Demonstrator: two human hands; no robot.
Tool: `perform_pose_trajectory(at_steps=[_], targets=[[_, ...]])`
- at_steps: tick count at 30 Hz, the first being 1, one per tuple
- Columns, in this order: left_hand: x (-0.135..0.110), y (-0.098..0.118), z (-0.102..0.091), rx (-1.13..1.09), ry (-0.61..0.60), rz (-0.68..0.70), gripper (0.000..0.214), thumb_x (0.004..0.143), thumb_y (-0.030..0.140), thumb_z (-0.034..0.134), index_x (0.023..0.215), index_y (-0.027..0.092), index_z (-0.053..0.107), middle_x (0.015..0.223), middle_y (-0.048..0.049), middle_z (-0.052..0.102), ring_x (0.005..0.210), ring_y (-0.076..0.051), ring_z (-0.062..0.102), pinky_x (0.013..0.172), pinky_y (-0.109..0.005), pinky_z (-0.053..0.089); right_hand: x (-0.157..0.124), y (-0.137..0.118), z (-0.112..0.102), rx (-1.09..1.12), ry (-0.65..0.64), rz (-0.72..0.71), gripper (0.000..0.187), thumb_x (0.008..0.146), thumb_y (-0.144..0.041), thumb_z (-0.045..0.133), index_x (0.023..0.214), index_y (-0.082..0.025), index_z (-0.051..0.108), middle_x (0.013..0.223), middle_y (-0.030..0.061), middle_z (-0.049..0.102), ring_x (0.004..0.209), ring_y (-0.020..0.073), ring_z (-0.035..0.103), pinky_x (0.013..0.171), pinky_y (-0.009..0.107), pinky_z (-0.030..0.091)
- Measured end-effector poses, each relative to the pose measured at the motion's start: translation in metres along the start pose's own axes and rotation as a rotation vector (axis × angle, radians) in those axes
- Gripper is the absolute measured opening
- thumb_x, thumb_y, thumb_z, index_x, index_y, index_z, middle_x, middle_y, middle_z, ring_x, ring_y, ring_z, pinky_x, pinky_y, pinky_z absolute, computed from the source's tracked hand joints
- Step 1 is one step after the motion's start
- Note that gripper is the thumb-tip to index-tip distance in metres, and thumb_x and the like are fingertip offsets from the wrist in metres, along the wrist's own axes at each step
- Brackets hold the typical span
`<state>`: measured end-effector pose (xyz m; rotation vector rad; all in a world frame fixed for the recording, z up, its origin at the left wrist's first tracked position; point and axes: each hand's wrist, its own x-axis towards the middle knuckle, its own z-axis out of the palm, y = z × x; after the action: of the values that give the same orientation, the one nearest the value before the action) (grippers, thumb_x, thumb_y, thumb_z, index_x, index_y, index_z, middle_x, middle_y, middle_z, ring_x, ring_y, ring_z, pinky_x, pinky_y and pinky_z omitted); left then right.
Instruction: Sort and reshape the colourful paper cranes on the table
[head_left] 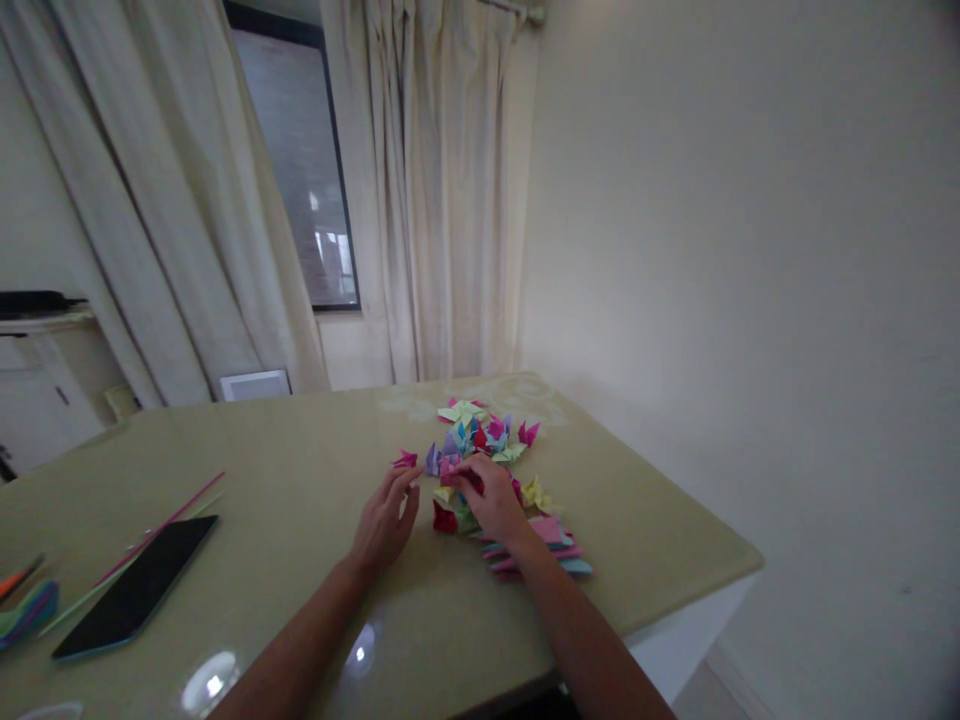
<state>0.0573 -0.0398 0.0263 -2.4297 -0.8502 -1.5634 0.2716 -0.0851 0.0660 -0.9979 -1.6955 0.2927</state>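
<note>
A loose heap of small folded-paper origami pieces [499,435] in pink, blue, purple, green and yellow lies toward the far right of the table. Over its near side, my right hand [489,497] pinches a pink origami piece [448,466] between thumb and fingers. My left hand [384,522] rests just left of the heap, fingers stretched out and apart, near a magenta origami piece [405,458]. A dark red piece [445,517] and a yellow piece [535,495] sit around my right hand. Beneath my right forearm is a stack of pink and blue folded papers [555,535], partly hidden.
On the left of the glossy table [292,500] lie a black tablet or phone [139,590], a pink stick [180,512] and a pale green one. Colourful items [30,612] stand at the left edge. A wall [750,300] borders the table's right side.
</note>
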Motion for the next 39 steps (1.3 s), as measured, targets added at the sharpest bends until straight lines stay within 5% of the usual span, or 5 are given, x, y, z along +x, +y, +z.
perform_pose_trajectory(at_steps=[4,10,23,32,39], targets=[[0.001,-0.004,-0.005,-0.027,-0.069,-0.027,0.035,0.107,0.025,0.049,0.141,0.021,0.053,0.116,-0.0103,0.073,0.08,-0.013,0.073,0.076,-0.025,0.062,-0.002,0.002,0.005,0.025,-0.095,-0.084,0.017,0.094,-0.007,0.065,0.099,-0.02,0.075,0.1,0.0059,0.074,0.096,0.0203,0.07,0.09,0.032,0.054],[0.002,-0.001,-0.003,-0.028,-0.071,0.112,0.022,0.107,0.022,0.049,0.124,0.021,0.062,0.111,-0.0085,0.077,0.098,-0.017,0.077,0.086,-0.025,0.061,-0.007,-0.002,0.013,-0.027,-0.18,-0.137,0.024,0.095,-0.004,0.063,0.104,-0.022,0.076,0.104,0.0056,0.074,0.1,0.0196,0.07,0.094,0.032,0.055],[0.003,0.001,-0.005,0.044,-0.041,0.132,0.017,0.106,0.021,0.047,0.115,0.021,0.061,0.098,-0.0065,0.079,0.083,-0.016,0.077,0.075,-0.024,0.06,-0.01,0.0,0.014,-0.073,-0.162,-0.106,0.024,0.092,-0.003,0.064,0.103,-0.021,0.076,0.101,0.0051,0.071,0.096,0.0204,0.069,0.09,0.033,0.056],[0.004,-0.003,-0.005,0.179,0.048,0.062,0.018,0.106,0.02,0.045,0.12,0.022,0.057,0.106,-0.0098,0.078,0.086,-0.018,0.078,0.074,-0.026,0.061,0.01,0.018,0.009,-0.088,0.052,0.0,0.043,0.093,-0.014,0.063,0.135,-0.024,0.066,0.133,0.0119,0.065,0.123,0.0259,0.063,0.108,0.043,0.052],[0.004,-0.001,-0.006,0.159,0.016,0.093,0.019,0.104,0.017,0.047,0.121,0.02,0.056,0.108,-0.0114,0.078,0.074,-0.016,0.075,0.069,-0.025,0.058,-0.002,0.008,0.001,-0.131,0.104,0.034,0.015,0.099,-0.02,0.059,0.105,-0.02,0.073,0.102,0.0081,0.073,0.095,0.0222,0.07,0.09,0.034,0.055]])
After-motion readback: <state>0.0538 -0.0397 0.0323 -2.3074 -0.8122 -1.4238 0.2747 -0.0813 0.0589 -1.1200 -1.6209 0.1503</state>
